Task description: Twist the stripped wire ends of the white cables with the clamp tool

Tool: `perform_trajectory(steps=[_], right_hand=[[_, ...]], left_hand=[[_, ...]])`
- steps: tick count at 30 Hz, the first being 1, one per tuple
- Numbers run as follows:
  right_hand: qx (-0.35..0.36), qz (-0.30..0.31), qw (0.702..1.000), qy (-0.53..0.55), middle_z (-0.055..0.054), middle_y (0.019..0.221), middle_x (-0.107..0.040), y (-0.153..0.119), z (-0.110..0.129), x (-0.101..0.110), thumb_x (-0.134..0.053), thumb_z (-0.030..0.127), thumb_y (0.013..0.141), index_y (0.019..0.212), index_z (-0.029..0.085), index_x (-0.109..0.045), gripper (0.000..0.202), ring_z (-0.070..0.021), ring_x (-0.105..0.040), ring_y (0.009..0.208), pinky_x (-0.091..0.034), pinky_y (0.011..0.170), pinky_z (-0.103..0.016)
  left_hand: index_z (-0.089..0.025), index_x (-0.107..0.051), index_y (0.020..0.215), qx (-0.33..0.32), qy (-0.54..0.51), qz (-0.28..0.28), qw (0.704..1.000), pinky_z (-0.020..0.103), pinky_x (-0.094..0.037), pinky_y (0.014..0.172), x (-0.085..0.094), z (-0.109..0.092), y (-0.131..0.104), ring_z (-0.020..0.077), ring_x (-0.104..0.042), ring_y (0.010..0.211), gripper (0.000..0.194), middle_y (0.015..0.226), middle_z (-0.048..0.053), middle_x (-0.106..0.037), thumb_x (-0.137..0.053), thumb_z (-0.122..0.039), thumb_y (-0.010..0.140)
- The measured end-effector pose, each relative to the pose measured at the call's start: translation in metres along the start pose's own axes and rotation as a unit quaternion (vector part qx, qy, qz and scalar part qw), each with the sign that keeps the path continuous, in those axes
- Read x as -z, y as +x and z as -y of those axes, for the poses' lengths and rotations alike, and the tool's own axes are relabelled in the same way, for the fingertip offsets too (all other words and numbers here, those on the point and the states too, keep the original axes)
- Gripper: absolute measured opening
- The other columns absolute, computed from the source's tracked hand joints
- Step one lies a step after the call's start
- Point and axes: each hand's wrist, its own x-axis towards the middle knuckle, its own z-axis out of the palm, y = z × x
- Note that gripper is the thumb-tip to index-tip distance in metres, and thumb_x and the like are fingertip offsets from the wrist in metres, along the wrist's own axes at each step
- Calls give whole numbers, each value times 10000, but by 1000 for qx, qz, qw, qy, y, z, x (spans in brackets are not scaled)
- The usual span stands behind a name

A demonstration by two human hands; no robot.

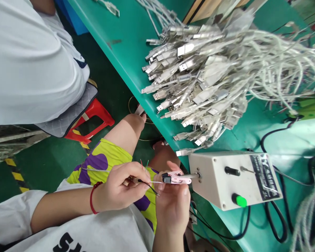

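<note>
My left hand (123, 183), with a red cord at its wrist, pinches the stripped end of a grey cable (96, 170). Thin red, green, black and white wires fan out from its fingertips. The white wire (156, 182) reaches the black jaw end of a pink clip (177, 177). This clip sits on the metal shaft (193, 176) of a beige machine box (207, 180). My right hand (173, 203) is palm up under the clip, its fingers closed round the clip's sides. Whether the jaws grip the wire is too small to tell.
Many clear USB cables (199, 77) are heaped on the green table (120, 45). The box has a green knob (240, 201) and black cords behind it. More cables (311, 210) lie at lower right. A person in white (36, 63) sits on a red stool (94, 120) at upper left.
</note>
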Motion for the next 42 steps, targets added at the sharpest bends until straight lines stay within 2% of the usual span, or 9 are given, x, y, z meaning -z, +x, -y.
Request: perform_trajectory(steps=[3,7,11,21,26,30,34,38,42], right_hand=[[-10,5,1000,30,59,616,-459,6,6,-4,-665,688,1039,1261,223,-793,531,-137,-426,528,-411,524,-249],[16,8,999,31,107,543,-277,7,15,-11,-617,495,1118,1204,230,-803,335,-115,-210,466,-308,479,-237],[23,17,999,30,116,541,-225,6,17,-10,-601,418,1133,1223,235,-804,287,-117,-175,461,-295,491,-245],[2,34,997,69,97,532,-241,5,17,-5,-619,410,1127,1284,271,-845,309,-121,-214,489,-316,533,-247],[-83,64,993,63,50,600,-438,-1,14,7,-608,644,1081,1471,274,-761,559,-149,-333,551,-327,565,-278],[-110,120,987,14,15,701,-565,-11,6,19,-701,724,991,1363,238,-818,623,-147,-412,577,-348,600,-311],[-143,77,987,-3,12,678,-572,-22,0,16,-776,649,971,1202,212,-855,500,-154,-432,605,-362,608,-309],[-110,1,993,30,64,597,-439,-29,1,2,-837,512,972,967,255,-871,260,-105,-335,552,-345,567,-249],[-96,-26,993,58,80,602,-411,-33,7,-12,-884,468,951,953,292,-880,176,-79,-289,553,-355,572,-205]], left_hand=[[-205,-695,1083,-1,8,-9,1000,197,-474,531,-2,0,2,113,-619,604,98,827,39,-742,-707,-117,1041],[-204,-701,1068,-24,18,-19,999,214,-550,582,-4,0,8,137,-683,644,88,758,8,-696,-693,-118,1053],[-204,-696,1060,-28,16,-15,999,204,-528,563,-7,2,12,135,-698,647,59,763,9,-701,-699,-145,1066],[-202,-696,1064,-10,25,6,1000,193,-422,493,-8,4,8,75,-537,523,92,839,48,-760,-739,-128,1032],[-205,-695,1071,-5,22,7,1000,197,-436,509,-8,4,8,89,-574,556,104,848,44,-760,-729,-114,1035],[-208,-690,1075,1,4,10,1000,212,-520,587,-6,3,7,126,-657,641,128,831,35,-747,-722,-95,1025],[-211,-689,1092,9,3,9,1000,208,-553,616,-5,2,4,131,-676,678,167,853,34,-751,-720,-67,1013],[-207,-680,1080,4,-11,0,1000,211,-579,637,-4,-3,2,136,-692,702,131,852,34,-742,-692,-84,1034],[-205,-672,1089,-22,-5,8,1000,210,-580,632,-2,-9,0,142,-706,699,115,826,33,-749,-661,-96,1053]])
